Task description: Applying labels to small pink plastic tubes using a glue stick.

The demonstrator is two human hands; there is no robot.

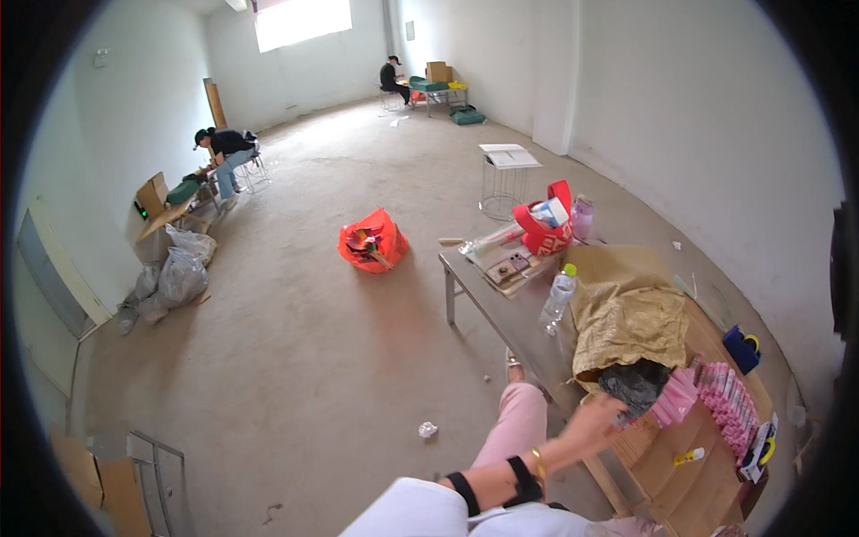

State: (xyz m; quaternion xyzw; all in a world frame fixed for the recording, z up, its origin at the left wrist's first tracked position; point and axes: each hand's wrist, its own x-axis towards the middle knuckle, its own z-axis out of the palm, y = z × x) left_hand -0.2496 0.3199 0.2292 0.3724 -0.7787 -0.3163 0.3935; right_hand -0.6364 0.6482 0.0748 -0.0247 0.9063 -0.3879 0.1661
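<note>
L hand [595, 428] reaches across to the R side of the counter [519, 318], arm w/ white sleeve, black straps & a gold bracelet. Fingers [617, 407] are at the near edge of a dark plastic bag [633, 387]; they're blurred, so can't tell if they pinch it or just touch. The bag sits bunched in the open mouth of a gold sack [617, 313], which lies on the counter, mouth twd the person.

Just R of the bag: pink sheets [673, 400], then stacked pink bundles [729, 407]. A blue tape dispenser [742, 349] is beyond the bundles; a yellow glue stick [689, 456] lies nearer, on brown board [658, 488].

L of the sack: clear bottle [559, 300] w/ green cap, upright. Farther back: phone [510, 267], red bag [546, 228], pink bottle [582, 217].

On the floor: orange bag [374, 243] w/ mixed scraps, plus crumpled white paper [428, 430]. Two co-workers sit well apart, in the bkgd.
</note>
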